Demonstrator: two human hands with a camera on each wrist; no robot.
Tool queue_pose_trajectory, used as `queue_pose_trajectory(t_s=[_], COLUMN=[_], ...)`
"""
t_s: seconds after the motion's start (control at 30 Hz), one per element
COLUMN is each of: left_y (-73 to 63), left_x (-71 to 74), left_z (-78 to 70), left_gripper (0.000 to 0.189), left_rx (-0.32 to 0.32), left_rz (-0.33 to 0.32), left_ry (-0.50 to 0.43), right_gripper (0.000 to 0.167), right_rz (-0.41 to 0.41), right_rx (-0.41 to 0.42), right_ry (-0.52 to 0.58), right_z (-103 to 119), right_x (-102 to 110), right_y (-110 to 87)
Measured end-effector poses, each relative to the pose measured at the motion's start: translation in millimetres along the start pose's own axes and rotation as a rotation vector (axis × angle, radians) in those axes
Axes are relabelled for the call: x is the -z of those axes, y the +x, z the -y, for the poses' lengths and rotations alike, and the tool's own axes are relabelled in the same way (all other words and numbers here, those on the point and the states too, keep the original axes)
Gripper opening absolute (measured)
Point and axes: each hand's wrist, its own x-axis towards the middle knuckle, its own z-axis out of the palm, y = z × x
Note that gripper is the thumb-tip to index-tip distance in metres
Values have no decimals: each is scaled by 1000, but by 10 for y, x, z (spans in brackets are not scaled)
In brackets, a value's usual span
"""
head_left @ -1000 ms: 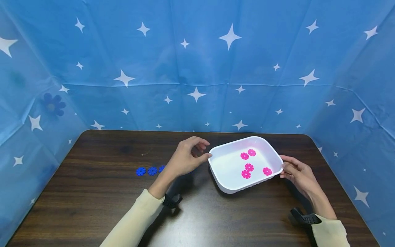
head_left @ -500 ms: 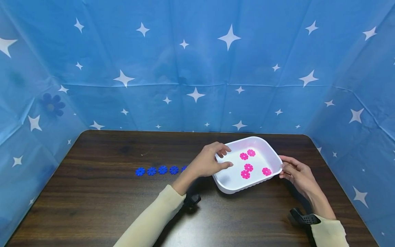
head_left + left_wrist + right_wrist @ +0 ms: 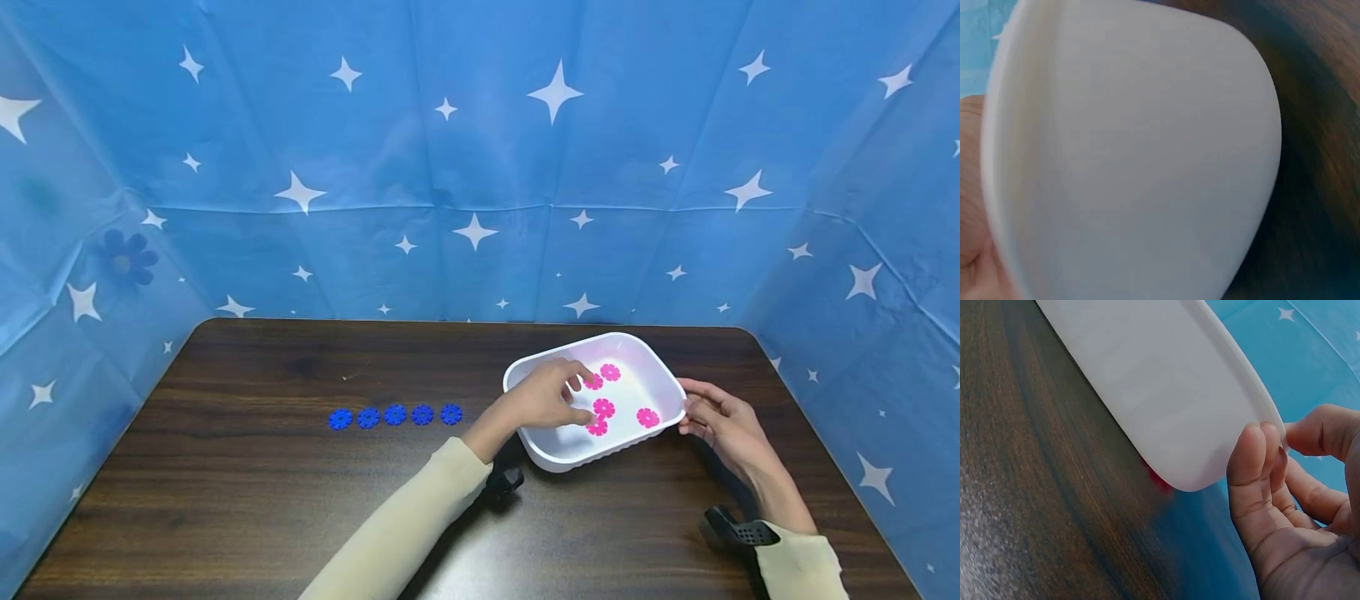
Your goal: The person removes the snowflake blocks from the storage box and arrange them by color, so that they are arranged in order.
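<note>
A white plastic tray [image 3: 549, 460] sits at an angle on the table, with several pink flower-shaped discs [image 3: 648, 417] lying in it. My left hand [image 3: 546, 395] reaches over its left side, thumb and fingers spread apart above the discs; whether the fingertips touch any disc I cannot tell. The left wrist view is mostly filled by the tray's outer wall [image 3: 1147, 156], with part of the palm at the left edge. At the tray's right corner my right hand [image 3: 723, 429] pinches the rim, thumb on one side and fingers beneath, as the right wrist view shows.
Several blue flower-shaped discs [image 3: 395, 414] lie in a row on the dark wooden table [image 3: 225, 500], left of the tray. Blue star-patterned cloth [image 3: 480, 167] hangs behind the table and along both sides.
My left hand has moved right, from beside the tray's left rim to above the pink discs, uncovering the row of blue discs. The right hand and the tray stay nearly still.
</note>
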Motion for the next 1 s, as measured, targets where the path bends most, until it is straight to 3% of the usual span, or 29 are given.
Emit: queue_pose_trajectory(t_s=[0.13,0.33,0.5,0.8,1.0], left_y=[98,207,273,277,284], left_x=[-97,-202,-276,-315,-318], left_z=[-14,0,24,19,27], left_gripper=[55,52,39,35,34], left_rx=[25,85,105,172,140], left_rz=[34,107,106,133,125], left_ry=[0,74,118,61,91], right_gripper=[51,51,50,49,50], right_rz=[-6,-6,-9,-17,-30], right_rx=[1,4,8,10,0], right_ry=[-6,-12,-31,-57,-79], right_z=[-2,-3,13,0,-3], right_x=[6,10,6,-3,-7], right_y=[-4,4,4,4,3])
